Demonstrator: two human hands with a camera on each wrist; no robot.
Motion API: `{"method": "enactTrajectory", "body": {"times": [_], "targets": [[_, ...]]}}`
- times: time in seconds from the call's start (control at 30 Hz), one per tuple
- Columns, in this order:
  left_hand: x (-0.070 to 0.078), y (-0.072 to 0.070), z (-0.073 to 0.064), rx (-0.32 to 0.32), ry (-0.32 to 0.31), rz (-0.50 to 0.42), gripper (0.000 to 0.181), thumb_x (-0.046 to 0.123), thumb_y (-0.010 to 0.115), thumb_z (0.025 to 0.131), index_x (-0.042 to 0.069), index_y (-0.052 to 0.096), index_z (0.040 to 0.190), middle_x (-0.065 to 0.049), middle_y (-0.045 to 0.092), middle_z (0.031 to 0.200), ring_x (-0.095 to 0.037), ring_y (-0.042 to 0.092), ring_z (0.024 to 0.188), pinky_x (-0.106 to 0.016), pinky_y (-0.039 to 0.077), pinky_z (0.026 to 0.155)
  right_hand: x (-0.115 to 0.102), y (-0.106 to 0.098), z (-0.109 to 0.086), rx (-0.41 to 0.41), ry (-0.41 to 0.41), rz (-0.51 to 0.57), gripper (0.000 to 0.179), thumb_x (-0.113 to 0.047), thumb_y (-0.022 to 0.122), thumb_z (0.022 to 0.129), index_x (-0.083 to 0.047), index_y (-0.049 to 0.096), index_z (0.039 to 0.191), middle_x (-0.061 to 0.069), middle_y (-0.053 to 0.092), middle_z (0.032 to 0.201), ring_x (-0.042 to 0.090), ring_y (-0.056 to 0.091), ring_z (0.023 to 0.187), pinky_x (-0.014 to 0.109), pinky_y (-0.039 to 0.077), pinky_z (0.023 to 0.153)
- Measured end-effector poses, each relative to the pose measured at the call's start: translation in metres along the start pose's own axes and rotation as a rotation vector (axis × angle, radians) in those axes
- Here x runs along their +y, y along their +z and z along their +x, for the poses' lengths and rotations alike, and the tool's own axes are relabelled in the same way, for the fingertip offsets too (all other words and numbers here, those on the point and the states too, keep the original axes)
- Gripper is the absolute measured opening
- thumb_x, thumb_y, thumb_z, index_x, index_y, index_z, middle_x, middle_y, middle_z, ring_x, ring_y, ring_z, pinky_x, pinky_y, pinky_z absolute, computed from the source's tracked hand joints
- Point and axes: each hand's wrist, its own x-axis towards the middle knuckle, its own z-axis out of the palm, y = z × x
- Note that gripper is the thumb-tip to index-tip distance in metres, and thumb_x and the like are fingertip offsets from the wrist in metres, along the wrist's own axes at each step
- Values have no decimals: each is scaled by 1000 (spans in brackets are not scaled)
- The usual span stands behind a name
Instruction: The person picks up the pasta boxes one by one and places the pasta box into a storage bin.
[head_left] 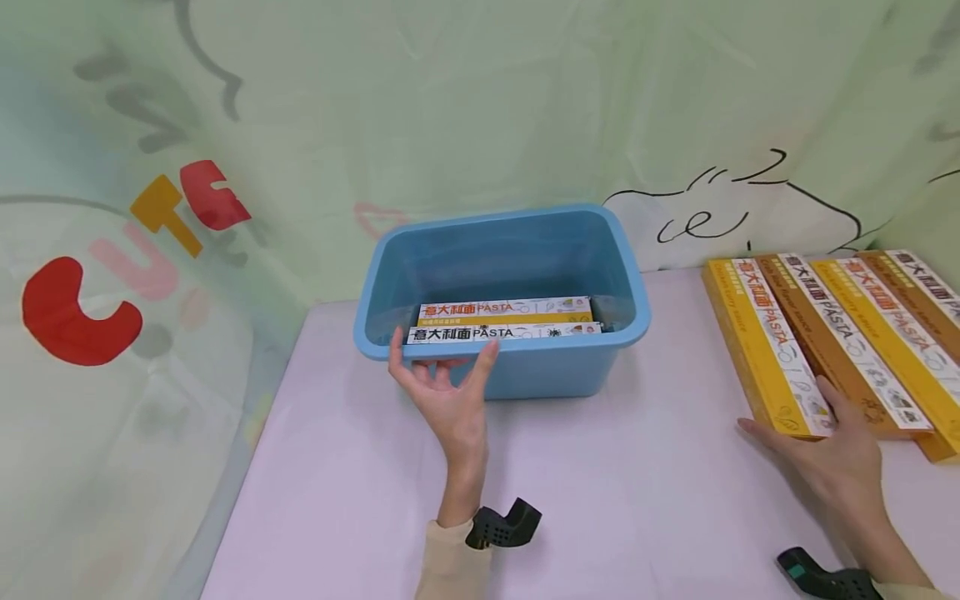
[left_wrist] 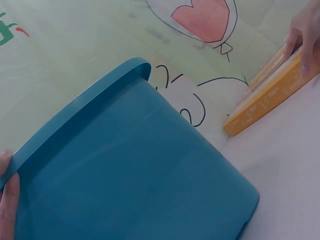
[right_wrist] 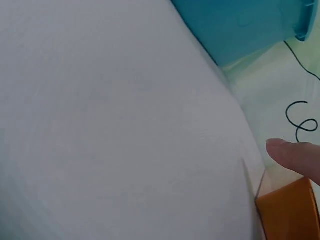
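A blue plastic bin (head_left: pixel 551 371) stands on the table, with two pasta boxes inside: a yellow-edged one (head_left: pixel 504 310) and another (head_left: pixel 504 333) nearer the front wall. My left hand (head_left: pixel 453 408) grips the bin's front rim; in the left wrist view the rim (left_wrist: pixel 75 107) lies between thumb and finger. At the right, my right hand (head_left: pixel 840 450) spreads over the near end of the leftmost yellow pasta box (head_left: pixel 750 350). Its thumb (right_wrist: pixel 295 156) is straight and apart from that box in the right wrist view. The fingertips are partly hidden.
Beside the yellow box lie a brown pasta box (head_left: pixel 840 342), another yellow one (head_left: pixel 892 350) and a brown one (head_left: pixel 922 292) at the far right. A printed green curtain (head_left: pixel 480 108) hangs close behind the bin. A pale cloth covers the table (head_left: pixel 600 500).
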Motion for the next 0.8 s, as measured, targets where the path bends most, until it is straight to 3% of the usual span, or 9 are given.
{"method": "enactTrajectory", "body": {"times": [0.27,0.43,0.57,0.8], "targets": [[1,1,0,-5,0,10,109,-7,87,80,14,17,161,-17,50,139,-47,50,107,-30,59,85,-6,3,3,31,63,-6,115,-42,81,91,-2,5,167,33,13,168,55,21,148,69,21,120],[2,1,1,4,9,13,108,-7,87,80,13,18,161,-17,51,139,-52,49,108,-29,59,83,-13,4,6,38,87,-5,104,-32,77,96,-3,7,167,33,17,167,55,24,146,69,23,119],[3,0,1,7,2,4,108,-6,87,80,13,18,161,-17,51,139,-44,52,106,-30,59,84,-17,4,7,35,144,4,98,-24,74,97,-6,9,167,31,17,168,54,24,147,68,22,120],[1,1,1,14,-16,-15,107,-7,87,79,16,21,160,-20,51,135,-28,53,99,-33,59,83,-20,7,6,13,300,166,95,-30,72,99,-22,8,168,17,9,174,42,16,156,58,18,126]]}}
